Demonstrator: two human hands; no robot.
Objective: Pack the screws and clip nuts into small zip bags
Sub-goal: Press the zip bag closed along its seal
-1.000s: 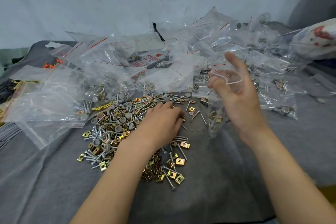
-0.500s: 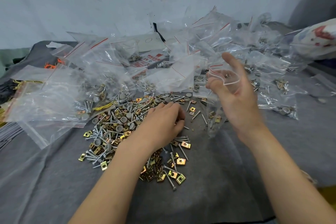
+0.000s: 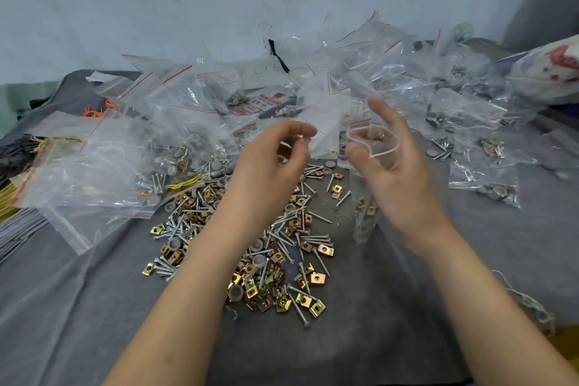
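The desk [image 3: 407, 307], covered in grey cloth, carries a wide heap of filled bags [image 3: 131, 160] along its far side, and in front of them the loose pile of screws [image 3: 315, 240] and clip nuts [image 3: 324, 250] lies spread under the person's forearms. The main change is the left hand [image 3: 269, 166]: a second ago it was pressed down into that pile, and now it has lifted clear and swung up toward the right hand [image 3: 398, 172], which has barely moved. The left fingers [image 3: 305, 130] are curled in toward the thumb as though pinching a picked piece, but what sits between them is too small and blurred to tell. The right fingers curl loosely around the small zip bag [image 3: 380, 142], thumb and fingers spreading its red-striped mouth open, while the bag's lower end hangs below the palm with a few parts already in it. Judging by this, the pick is done and the drop into the bag is the step in hand; the two hands are near but not yet touching.
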